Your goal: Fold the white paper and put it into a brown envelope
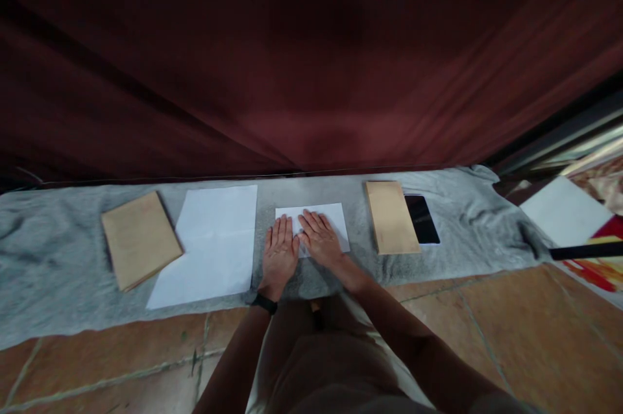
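A small white sheet of paper [335, 214], which looks folded, lies on the grey cloth in front of me. My left hand [281, 250] presses flat on its left part, fingers stretched out and pointing away from me. Across the middle rests my right hand [318, 237], palm down with its fingers out, angled to the left. The two thumbs nearly meet over the paper. Both palms hide much of the sheet, so its folds cannot be made out fully. A dark band is around my left wrist.
Left of my hands lie a large white sheet [217, 239] and a brown paper packet [141, 239]. To the right are a tan block-like box [393, 216] and a dark-screened phone [422, 219]. Grey cloth [462, 226] covers the surface; a dark red curtain [311, 89] hangs behind.
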`<state>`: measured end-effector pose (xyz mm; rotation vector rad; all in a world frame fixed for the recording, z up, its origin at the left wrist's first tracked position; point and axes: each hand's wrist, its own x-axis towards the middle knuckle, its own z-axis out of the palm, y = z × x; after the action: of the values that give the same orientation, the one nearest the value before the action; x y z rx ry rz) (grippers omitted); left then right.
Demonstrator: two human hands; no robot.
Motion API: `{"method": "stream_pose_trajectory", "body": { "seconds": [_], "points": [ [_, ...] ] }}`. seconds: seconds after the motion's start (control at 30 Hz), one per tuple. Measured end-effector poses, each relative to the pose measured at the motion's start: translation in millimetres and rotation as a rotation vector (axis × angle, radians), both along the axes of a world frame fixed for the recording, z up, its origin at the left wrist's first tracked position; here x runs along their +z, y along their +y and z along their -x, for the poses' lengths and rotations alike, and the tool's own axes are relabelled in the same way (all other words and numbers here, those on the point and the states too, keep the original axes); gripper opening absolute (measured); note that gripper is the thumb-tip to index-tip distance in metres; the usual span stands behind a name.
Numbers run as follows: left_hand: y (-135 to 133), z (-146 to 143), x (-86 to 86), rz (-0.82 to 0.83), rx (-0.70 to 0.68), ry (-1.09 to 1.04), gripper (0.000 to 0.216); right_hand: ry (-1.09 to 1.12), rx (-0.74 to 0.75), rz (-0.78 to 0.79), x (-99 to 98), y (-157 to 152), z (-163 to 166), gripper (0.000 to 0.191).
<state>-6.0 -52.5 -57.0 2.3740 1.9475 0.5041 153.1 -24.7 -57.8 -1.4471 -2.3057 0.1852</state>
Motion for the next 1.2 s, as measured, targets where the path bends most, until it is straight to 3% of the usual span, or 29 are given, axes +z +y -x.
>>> {"method": "stream_pose_trajectory", "body": {
  "seconds": [0.27, 0.6, 0.7, 0.83, 0.93, 1.2],
  "points": [
    [0.8, -0.8, -3.1, -0.026, 0.009, -0.017, 0.059, -0.059, -0.113, -0.018, -2.6, 9.5, -28.2, 0.052],
    [0.3, -4.1, 4.6, -0.008, 0.045, -0.009, 0.060, -0.037, -0.237, 0.012, -1.8, -5.4, -63.6, 0.054],
    [4.6, -20.3, 10.3, -0.024, 0.047, -0.022, 0.060, -0.024, -0.243, 0.013, -1.7, -7.8, -65.5, 0.054],
    [15.5, -54.2, 11.0, 0.034, -0.107, -0.016, 0.058, -0.017, -0.234, 0.007, -1.5, -8.1, -64.8, 0.055],
    [22.3, -68.8, 6.8, 0.058, -0.137, -0.006, 0.057, -0.017, -0.239, 0.007, -0.5, -7.9, -64.6, 0.054],
    [25.9, -34.3, 8.3, 0.026, -0.089, 0.015, 0.058, -0.021, -0.239, 0.009, 2.5, -8.0, -65.1, 0.055]
  ]
}}
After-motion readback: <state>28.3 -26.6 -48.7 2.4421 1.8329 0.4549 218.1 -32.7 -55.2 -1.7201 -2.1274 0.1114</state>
